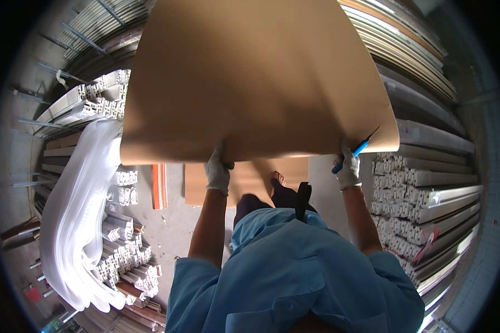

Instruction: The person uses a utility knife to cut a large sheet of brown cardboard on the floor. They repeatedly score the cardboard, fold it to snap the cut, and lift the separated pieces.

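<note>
A large brown cardboard sheet [250, 72] stretches out in front of me, its near edge raised over the floor. My left hand [218, 169], in a white glove, grips that edge left of its middle, fingers partly hidden by the sheet. Toward the right end of the same edge, my gloved right hand [348, 168] is closed on the cardboard. A blue utility knife [360, 148] is also in the right hand, its thin dark blade slanting up to the right over the sheet. Below lies another brown cardboard piece [205, 186] on the floor, by my feet.
Stacked long profiles [411, 177] fill the right side. Racks with more profiles [103, 94] line the left, where a bundle of translucent white plastic film [75, 222] hangs over. Orange-and-white strips [160, 186] lie on the grey floor [169, 233].
</note>
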